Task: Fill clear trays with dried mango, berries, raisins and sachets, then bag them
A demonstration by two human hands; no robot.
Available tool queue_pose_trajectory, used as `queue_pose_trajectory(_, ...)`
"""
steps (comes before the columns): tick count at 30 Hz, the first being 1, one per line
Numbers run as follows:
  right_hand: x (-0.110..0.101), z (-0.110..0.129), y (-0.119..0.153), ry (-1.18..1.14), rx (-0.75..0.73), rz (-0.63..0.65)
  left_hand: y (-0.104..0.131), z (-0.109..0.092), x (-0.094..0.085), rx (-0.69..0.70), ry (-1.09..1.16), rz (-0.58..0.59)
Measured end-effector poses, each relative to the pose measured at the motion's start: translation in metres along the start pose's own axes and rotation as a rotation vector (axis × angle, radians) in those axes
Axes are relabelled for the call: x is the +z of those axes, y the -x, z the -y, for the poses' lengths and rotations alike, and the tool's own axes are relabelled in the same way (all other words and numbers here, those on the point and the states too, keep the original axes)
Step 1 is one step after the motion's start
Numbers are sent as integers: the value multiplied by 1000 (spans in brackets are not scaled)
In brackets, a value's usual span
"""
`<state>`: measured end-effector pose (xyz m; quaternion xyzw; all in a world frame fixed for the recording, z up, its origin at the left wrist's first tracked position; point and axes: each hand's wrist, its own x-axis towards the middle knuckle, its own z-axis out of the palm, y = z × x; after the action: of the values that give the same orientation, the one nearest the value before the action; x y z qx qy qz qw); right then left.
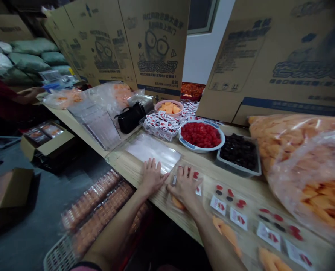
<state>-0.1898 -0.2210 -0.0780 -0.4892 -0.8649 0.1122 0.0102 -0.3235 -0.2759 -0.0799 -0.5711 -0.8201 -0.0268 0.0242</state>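
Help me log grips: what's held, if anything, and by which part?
Cannot tell: left hand lies on clear sheets at one edge, right hand over a packet.

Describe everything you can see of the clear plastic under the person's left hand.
The clear plastic looks thin, smooth and glossy, whitish where it catches light. Roughly rectangular, it lies flat on the wood-look table, set at a slant in the view. The left hand appears to rest its fingertips on the near edge. A clear tray of small printed packets stands just beyond. Whether it is one sheet or several cannot be told.
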Motion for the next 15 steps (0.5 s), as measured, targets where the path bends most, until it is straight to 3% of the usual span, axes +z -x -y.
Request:
queue_pose_trajectory(4,6,-14,11,-40,56,-2,-12,-5,2,-36,29,-44)
queue_pose_trajectory(9,-4,-33,22,-64,196,-14,-20,-9,6,-21,24,21)
queue_pose_trajectory(15,-11,-40,17,-94,40,16,-21,-6,-2,-3,57,27)
